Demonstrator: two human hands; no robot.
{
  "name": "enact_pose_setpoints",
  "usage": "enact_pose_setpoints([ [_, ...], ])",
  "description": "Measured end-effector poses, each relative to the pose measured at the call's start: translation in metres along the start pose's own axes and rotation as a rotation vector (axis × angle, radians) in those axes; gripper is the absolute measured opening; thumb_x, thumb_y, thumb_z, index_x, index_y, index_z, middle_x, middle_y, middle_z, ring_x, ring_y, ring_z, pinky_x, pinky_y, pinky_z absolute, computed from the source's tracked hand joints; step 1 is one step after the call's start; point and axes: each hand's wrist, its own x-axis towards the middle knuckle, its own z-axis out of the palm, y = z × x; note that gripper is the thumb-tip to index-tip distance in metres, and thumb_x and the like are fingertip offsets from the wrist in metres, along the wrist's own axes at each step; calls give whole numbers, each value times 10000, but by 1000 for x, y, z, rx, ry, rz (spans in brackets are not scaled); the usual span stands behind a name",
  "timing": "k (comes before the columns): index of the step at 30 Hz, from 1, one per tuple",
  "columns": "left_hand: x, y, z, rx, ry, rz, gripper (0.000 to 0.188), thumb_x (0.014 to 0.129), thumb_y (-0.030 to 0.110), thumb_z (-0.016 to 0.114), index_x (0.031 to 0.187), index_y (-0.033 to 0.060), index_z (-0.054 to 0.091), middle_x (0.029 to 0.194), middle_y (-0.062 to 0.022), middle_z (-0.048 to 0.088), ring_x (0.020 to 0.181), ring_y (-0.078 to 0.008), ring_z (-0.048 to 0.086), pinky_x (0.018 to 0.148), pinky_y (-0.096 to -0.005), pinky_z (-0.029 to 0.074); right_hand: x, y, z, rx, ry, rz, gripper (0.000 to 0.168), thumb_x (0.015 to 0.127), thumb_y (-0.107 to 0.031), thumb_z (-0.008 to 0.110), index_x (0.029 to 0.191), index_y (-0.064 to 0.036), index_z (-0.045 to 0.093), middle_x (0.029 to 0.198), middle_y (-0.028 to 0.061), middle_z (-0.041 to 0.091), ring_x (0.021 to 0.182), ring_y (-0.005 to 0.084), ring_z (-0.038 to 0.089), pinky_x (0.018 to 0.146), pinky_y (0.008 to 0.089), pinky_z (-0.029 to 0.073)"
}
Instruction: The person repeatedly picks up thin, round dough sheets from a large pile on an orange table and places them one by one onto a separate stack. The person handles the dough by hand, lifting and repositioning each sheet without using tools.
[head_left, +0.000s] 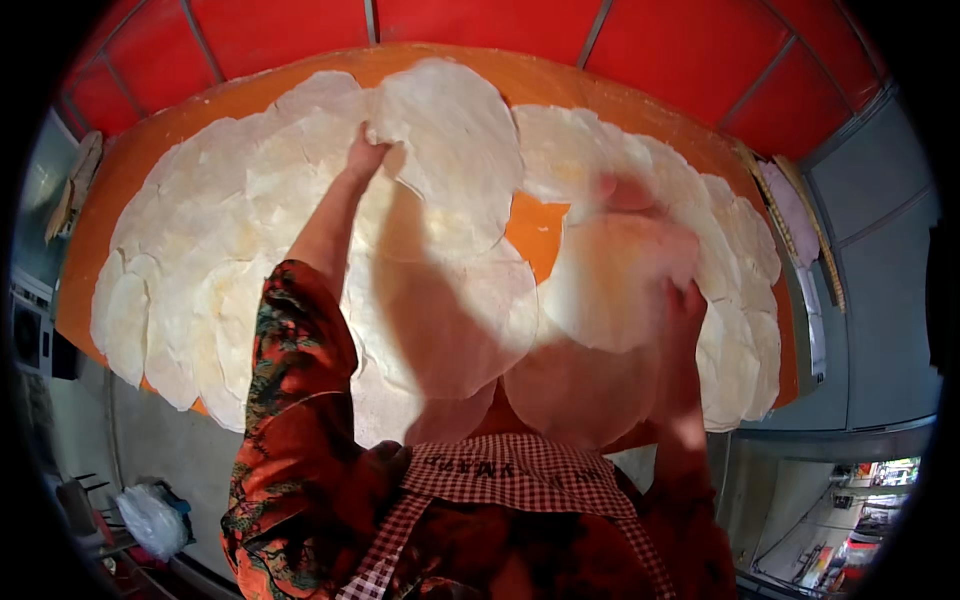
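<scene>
Many thin, round, pale sheets of dough lie overlapping over a wide orange tabletop. My left hand pinches the left edge of a large thin dough sheet at the table's far middle. On the right, my right hand holds the edge of another round dough sheet, which is blurred and seems lifted above the layer below. Bare orange surface shows between these two sheets. Shadows of my arms fall across the sheets near my checked apron.
Red panels with metal strips stand beyond the table's far edge. A rolled or folded pale item lies beside the right edge. A clear plastic bag is low at the left. Grey cabinet panels stand at the right.
</scene>
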Motion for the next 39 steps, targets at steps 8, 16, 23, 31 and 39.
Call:
enact_pose_setpoints([
  [8, -151, -53, -60, -20, 330, -99, 436, 843, 50, 620, 1260, 10, 499, 1152, -127, 580, 1049, -203, 562, 871, -297, 465, -14, -134, 145, -388, -395, -639, 194, 745, -21, 570, 930, -33, 629, 778, 148, 597, 728, 270, 597, 614, 371, 470],
  [16, -329, 21, -56, -195, 266, -170, 273, 922, 29, 547, 1190, -22, 537, 1084, -92, 599, 994, -160, 563, 892, -275, 448, -60, -47, 271, -18, -731, -312, 215, 801, -192, 695, 957, -48, 658, 854, 89, 666, 819, 244, 645, 671, 359, 511],
  [23, -439, 43, -38, -301, 281, -353, 115, 940, 60, 549, 1033, -1, 580, 965, -42, 613, 920, -122, 567, 862, -259, 451, 165, 159, 225, 561, 29, 534, 165, 810, -268, 630, 801, -117, 565, 706, 59, 574, 668, 246, 606, 581, 373, 499],
  [31, -418, 93, 34, -547, 46, -379, 130, 921, 67, 597, 1033, 2, 588, 919, -59, 630, 844, -144, 606, 779, -283, 503, 272, 177, 191, 922, -60, 663, 158, 837, -232, 621, 828, -116, 514, 699, 59, 547, 598, 185, 537, 475, 277, 396],
  [39, -375, 121, 116, -1245, -312, -807, 364, 1011, 302, 410, 1231, 32, 514, 1119, -147, 632, 1003, -281, 621, 930, -395, 489, 102, 23, 79, 1081, -379, 267, 229, 873, -173, 551, 660, -107, 497, 558, 4, 455, 508, 108, 444, 421, 255, 325],
])
